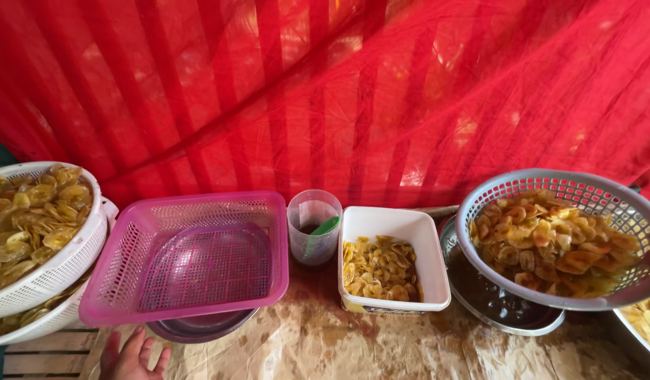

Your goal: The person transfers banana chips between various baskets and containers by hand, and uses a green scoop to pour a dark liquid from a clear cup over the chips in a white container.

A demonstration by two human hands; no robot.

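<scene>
Resting flat at the near edge, the left hand (pixel 133 357) spreads its fingers on the stained paper, holding nothing. Just beyond sits the empty pink basket (pixel 188 255), long side running left-right atop a metal bowl (pixel 198 328). Open paper lies rightward; farther back, a white tub (pixel 393 260) of chips.

1. Left hand (pixel 131 357): cut off by the bottom edge; only fingers and part of the palm show, grip state undeterminable.
2. White colander (pixel 47 274): cut off at the left edge; a second white basket (pixel 51 320) beneath it is mostly hidden.
3. Metal bowl (pixel 198 327): largely hidden under the pink basket (pixel 191 257).
4. Steel basin (pixel 504 309): mostly covered by the grey colander (pixel 557 179), itself clipped at the right edge.
5. Clear cup (pixel 314 225): dark contents and green item inside unidentifiable.
6. Bottom right corner: a container of chips (pixel 645 317) cut off.
</scene>
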